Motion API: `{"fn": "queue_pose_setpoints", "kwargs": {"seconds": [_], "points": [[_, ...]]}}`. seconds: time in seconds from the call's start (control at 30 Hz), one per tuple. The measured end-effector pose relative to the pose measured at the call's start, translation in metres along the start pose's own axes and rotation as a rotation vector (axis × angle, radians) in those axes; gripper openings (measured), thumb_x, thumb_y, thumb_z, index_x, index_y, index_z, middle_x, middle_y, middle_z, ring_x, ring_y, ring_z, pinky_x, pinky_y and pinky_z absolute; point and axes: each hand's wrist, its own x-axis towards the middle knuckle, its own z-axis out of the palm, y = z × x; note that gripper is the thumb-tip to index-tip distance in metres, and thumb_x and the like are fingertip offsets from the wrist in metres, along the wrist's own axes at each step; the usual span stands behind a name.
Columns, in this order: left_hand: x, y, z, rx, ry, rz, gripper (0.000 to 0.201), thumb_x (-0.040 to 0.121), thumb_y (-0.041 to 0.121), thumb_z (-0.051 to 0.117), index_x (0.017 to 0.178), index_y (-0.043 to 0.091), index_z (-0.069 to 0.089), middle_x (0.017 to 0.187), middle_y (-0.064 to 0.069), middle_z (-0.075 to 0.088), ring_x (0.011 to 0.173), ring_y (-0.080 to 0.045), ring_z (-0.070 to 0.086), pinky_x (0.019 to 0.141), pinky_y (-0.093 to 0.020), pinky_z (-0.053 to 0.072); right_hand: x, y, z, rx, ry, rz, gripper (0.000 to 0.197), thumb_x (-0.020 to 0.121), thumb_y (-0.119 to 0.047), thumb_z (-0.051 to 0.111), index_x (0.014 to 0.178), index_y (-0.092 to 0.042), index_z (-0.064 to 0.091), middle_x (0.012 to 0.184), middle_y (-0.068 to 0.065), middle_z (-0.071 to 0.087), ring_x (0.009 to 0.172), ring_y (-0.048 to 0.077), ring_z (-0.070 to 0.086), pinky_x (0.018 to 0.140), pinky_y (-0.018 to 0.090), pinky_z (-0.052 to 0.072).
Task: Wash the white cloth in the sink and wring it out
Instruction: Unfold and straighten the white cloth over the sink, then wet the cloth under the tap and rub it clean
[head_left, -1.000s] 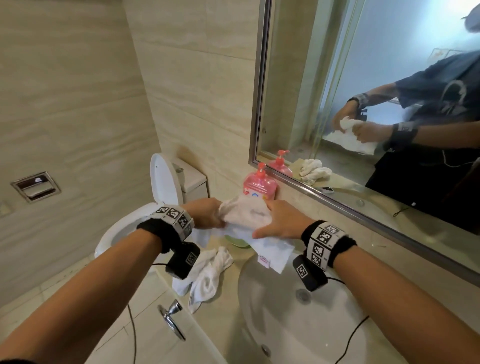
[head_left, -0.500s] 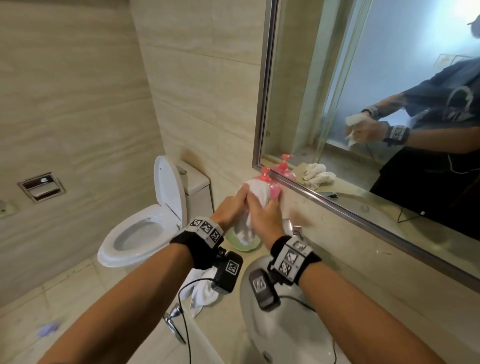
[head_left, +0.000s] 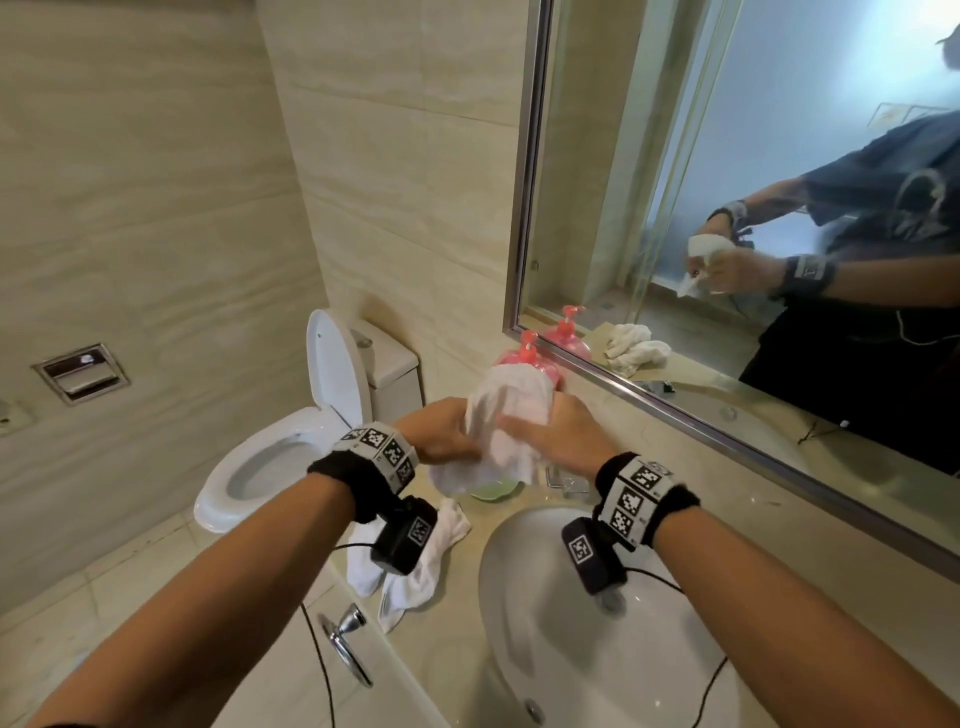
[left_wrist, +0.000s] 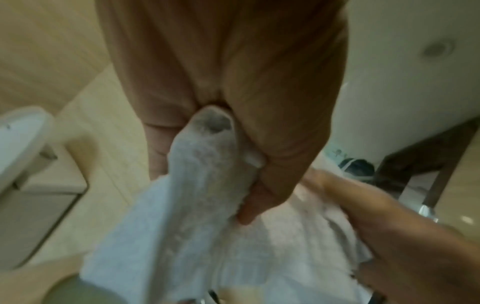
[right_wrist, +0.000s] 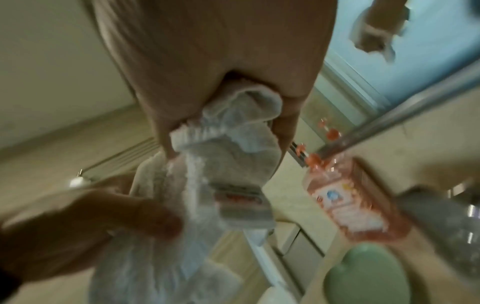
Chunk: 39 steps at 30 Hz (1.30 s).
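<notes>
Head view shows us holding the white cloth (head_left: 511, 415) bunched between both hands, raised above the desk (head_left: 519, 644) and beyond the far rim of the sink (head_left: 550, 649), not over the bowl itself. Our left hand (head_left: 441, 431) has its fingers curled round one side of the bundle; the left wrist view shows a fold of cloth (left_wrist: 207, 164) squeezed between thumb and fingers. Our right hand (head_left: 558, 434) grips the other side, and the right wrist view shows gathered cloth (right_wrist: 233, 133) with a sewn label packed into its palm. So both hands are closed on the cloth, close together and nearly touching. We judge this to be the gathering or rubbing stage, or the very start of wringing; we see no water running and cannot tell whether the cloth is wet. Just beyond the hands stands a pink soap bottle (head_left: 530, 358), and below them a green dish (head_left: 493, 488); a second white towel (head_left: 415, 571) hangs over the desk edge beneath the left wrist. Next, we judge, the bundle should come back toward us over the bowl, below the right wrist, so drips fall inside. Then the hands need to twist in opposite directions, firmly, keeping the loose lower end clear of the bottle and dish.
</notes>
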Motion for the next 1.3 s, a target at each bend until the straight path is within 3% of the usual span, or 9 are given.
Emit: {"fn": "queue_pose_setpoints", "kwargs": {"seconds": [0.2,0.3,0.43,0.53,0.7,0.93,1.07,1.2,1.3], "points": [[0.003,-0.026,-0.008,0.200,0.118,-0.057,0.025,0.094,0.034,0.060,0.105,0.013,0.067,0.110,-0.011,0.070,0.102,-0.028,0.064,0.083,-0.030,0.046,0.000,0.037,-0.018,-0.505,-0.199,-0.023,0.034,0.081,-0.038,0.077,0.096,-0.014,0.058,0.080,-0.008,0.059,0.070,0.012,0.056,0.065,0.023,0.044],[0.002,-0.036,0.002,-0.048,0.117,-0.073,0.027,0.096,0.040,0.059,0.097,0.014,0.066,0.100,-0.007,0.070,0.092,-0.026,0.068,0.080,-0.031,0.052,-0.005,0.052,-0.022,-0.157,-0.099,0.156,0.031,0.079,-0.036,0.081,0.069,-0.017,0.057,0.057,-0.008,0.061,0.051,0.006,0.057,0.051,0.021,0.044],[0.009,-0.021,0.021,-0.571,0.127,-0.143,0.056,0.088,0.059,0.061,0.114,0.011,0.069,0.108,-0.013,0.073,0.100,-0.033,0.069,0.095,-0.049,0.053,-0.012,0.042,0.006,0.263,0.198,0.248,0.030,0.073,-0.038,0.082,0.079,-0.017,0.062,0.078,-0.001,0.070,0.072,0.017,0.067,0.064,0.033,0.056],[0.019,0.002,0.037,-0.706,0.188,-0.227,0.074,0.094,0.069,0.038,0.117,0.004,0.066,0.113,-0.018,0.070,0.105,-0.035,0.066,0.098,-0.049,0.050,-0.012,0.019,0.042,0.420,0.199,0.207,0.018,0.086,-0.040,0.075,0.085,-0.027,0.063,0.074,-0.013,0.074,0.072,0.002,0.071,0.057,0.017,0.054],[0.025,0.016,0.049,-0.630,0.302,-0.223,0.064,0.102,0.052,0.030,0.064,0.008,0.057,0.073,-0.011,0.062,0.073,-0.029,0.060,0.074,-0.037,0.045,-0.001,0.006,0.049,0.511,0.224,0.276,0.015,0.094,-0.035,0.067,0.092,-0.020,0.067,0.080,-0.002,0.074,0.073,0.017,0.070,0.047,0.020,0.049],[0.023,0.009,0.059,-0.509,0.206,-0.224,0.044,0.108,0.034,0.028,0.122,0.003,0.055,0.116,-0.019,0.063,0.104,-0.027,0.063,0.084,-0.022,0.047,0.003,0.017,0.073,0.466,0.286,0.329,0.031,0.099,-0.050,0.055,0.097,-0.021,0.064,0.083,-0.007,0.070,0.074,0.004,0.068,0.061,0.020,0.052],[0.026,0.000,0.056,-0.557,0.180,-0.249,0.050,0.106,0.041,0.030,0.125,0.004,0.057,0.120,-0.019,0.064,0.110,-0.032,0.062,0.098,-0.041,0.050,0.002,0.022,0.079,0.397,0.325,0.300,0.034,0.098,-0.051,0.056,0.087,-0.020,0.064,0.068,-0.010,0.069,0.057,-0.005,0.065,0.044,0.009,0.044],[0.029,-0.015,0.076,-0.463,0.140,-0.183,0.038,0.104,0.043,0.036,0.092,0.015,0.058,0.093,-0.004,0.064,0.090,-0.027,0.065,0.074,-0.024,0.050,0.007,0.046,0.066,0.191,0.184,0.459,0.039,0.099,-0.057,0.048,0.104,-0.021,0.061,0.080,-0.008,0.065,0.068,0.003,0.059,0.052,0.018,0.039],[0.036,-0.045,0.082,-0.244,-0.114,-0.205,0.052,0.102,0.053,0.033,0.095,0.011,0.062,0.088,-0.004,0.060,0.086,-0.024,0.057,0.074,-0.023,0.044,-0.002,0.080,0.056,-0.085,-0.094,0.397,0.034,0.100,-0.048,0.053,0.099,-0.017,0.067,0.084,0.000,0.070,0.080,0.015,0.066,0.070,0.031,0.051]]}}
